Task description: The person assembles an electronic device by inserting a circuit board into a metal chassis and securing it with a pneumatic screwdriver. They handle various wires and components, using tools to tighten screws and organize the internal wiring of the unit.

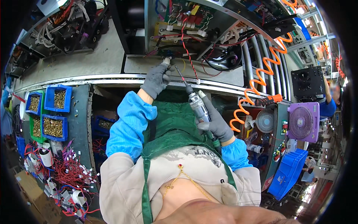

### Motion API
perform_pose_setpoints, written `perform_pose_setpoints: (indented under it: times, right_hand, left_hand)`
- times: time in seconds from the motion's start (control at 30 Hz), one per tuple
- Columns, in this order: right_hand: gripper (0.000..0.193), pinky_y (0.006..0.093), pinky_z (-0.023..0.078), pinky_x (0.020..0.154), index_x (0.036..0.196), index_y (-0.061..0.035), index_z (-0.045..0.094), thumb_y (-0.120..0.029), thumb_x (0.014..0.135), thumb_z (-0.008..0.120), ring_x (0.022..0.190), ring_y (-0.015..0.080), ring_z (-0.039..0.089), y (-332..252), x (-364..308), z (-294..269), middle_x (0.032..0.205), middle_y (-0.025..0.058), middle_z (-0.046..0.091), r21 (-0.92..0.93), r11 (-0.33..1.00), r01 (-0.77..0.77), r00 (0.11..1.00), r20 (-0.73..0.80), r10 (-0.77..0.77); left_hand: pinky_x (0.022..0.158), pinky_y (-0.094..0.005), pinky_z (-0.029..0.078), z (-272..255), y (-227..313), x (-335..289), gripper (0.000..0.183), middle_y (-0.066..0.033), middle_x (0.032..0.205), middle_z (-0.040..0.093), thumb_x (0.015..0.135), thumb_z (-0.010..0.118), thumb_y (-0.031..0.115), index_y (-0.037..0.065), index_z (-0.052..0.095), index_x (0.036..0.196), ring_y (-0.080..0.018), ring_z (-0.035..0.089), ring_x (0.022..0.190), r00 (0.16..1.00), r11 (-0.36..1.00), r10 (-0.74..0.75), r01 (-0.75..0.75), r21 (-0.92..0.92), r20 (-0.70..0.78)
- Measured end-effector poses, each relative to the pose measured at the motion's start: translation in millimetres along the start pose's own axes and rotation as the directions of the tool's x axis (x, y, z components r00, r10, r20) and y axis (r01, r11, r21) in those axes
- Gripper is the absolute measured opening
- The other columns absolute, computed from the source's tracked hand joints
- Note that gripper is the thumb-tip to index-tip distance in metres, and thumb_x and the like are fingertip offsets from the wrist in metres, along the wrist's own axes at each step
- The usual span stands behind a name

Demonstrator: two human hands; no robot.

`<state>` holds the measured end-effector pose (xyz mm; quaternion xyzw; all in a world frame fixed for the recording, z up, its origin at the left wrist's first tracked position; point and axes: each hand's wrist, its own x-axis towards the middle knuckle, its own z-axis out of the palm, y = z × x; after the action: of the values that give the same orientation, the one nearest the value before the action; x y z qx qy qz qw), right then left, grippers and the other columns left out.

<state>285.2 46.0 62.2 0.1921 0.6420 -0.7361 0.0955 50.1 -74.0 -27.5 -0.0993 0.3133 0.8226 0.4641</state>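
My right hand [217, 125], in a grey glove, is wrapped round a silver power screwdriver [198, 107], with the index finger stretched along its body. The screwdriver's long thin bit [180, 74] points up and left, its tip close to the fingers of my left hand [156, 79]. That hand, also gloved in grey, is closed in a pinch at the front edge of an open metal cabinet [149, 22] full of wiring. A small pale piece [166, 61] shows at its fingertips; its kind is unclear. Beside the bit hangs a twisted red and black wire [184, 41].
Blue bins [55, 127] of brass-coloured fasteners stand at left, above a heap of red wire harnesses [72, 168]. A coiled orange air hose [261, 72] hangs at right near metal rollers [259, 63]. Beyond are a purple fan [302, 121], a blue crate [288, 173] and another person's blue sleeve [329, 107].
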Motion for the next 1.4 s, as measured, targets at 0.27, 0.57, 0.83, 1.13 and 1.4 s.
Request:
perform_pose_setpoints:
  times: [0.27,0.57,0.83,1.13,1.4]
  right_hand:
    - [0.101,0.0288,0.049,0.06,0.148,-0.0195,0.016,-0.013,0.062,0.068,0.072,0.0154,0.053,-9.6,-2.3,-4.2,0.093,0.0068,0.053,0.001,1.0,-0.022,1.0,0.0,0.022]
    - [0.101,0.0298,0.046,0.076,0.148,-0.0205,0.019,-0.011,0.061,0.069,0.079,0.0159,0.052,-3.6,-0.6,-8.2,0.101,0.0071,0.055,-0.113,0.994,-0.01,0.999,-0.032,0.006]
    - [0.103,0.0285,0.052,0.049,0.148,-0.0197,0.014,-0.012,0.061,0.068,0.065,0.0136,0.055,-4.8,-7.5,-9.4,0.084,0.0066,0.052,0.304,0.95,-0.071,0.995,0.082,0.048]
    - [0.106,0.0297,0.052,0.047,0.148,-0.0191,0.012,-0.01,0.057,0.066,0.06,0.0145,0.053,-3.9,-16.3,-6.3,0.08,0.0068,0.051,0.243,0.959,0.146,0.977,-0.188,-0.102]
    - [0.102,0.0279,0.049,0.046,0.148,-0.0187,0.013,-0.014,0.059,0.063,0.059,0.0134,0.052,-57.7,-0.3,-0.9,0.081,0.007,0.052,0.089,0.962,0.259,0.938,-0.259,-0.229]
  left_hand:
    - [0.041,-0.0128,0.042,14.0,-3.0,12.7,0.012,-0.0063,0.077,0.058,0.088,0.063,0.017,0.007,0.058,0.09,-0.008,0.052,0.056,0.995,0.996,0.085,-0.083,0.044,-0.046]
    - [0.038,-0.0136,0.037,23.7,-10.7,18.1,0.015,-0.0016,0.073,0.059,0.085,0.068,0.022,0.011,0.06,0.09,-0.0078,0.055,0.058,0.992,0.99,0.109,-0.103,0.095,-0.063]
    - [0.042,-0.0125,0.037,43.8,1.5,-3.6,0.024,-0.0027,0.075,0.061,0.088,0.063,0.029,0.005,0.059,0.093,-0.0033,0.051,0.058,0.968,0.86,0.218,-0.25,0.446,0.123]
    - [0.036,-0.0193,0.031,46.2,-5.1,-9.7,0.023,0.0024,0.061,0.046,0.091,0.06,0.028,0.012,0.05,0.078,-0.0063,0.037,0.044,0.986,0.967,0.156,-0.141,0.211,-0.054]
    - [0.036,-0.0222,0.025,92.9,34.9,-6.3,0.021,0.0058,0.055,0.04,0.088,0.059,0.026,0.013,0.048,0.075,-0.005,0.035,0.04,0.854,0.777,0.52,-0.486,0.401,0.028]
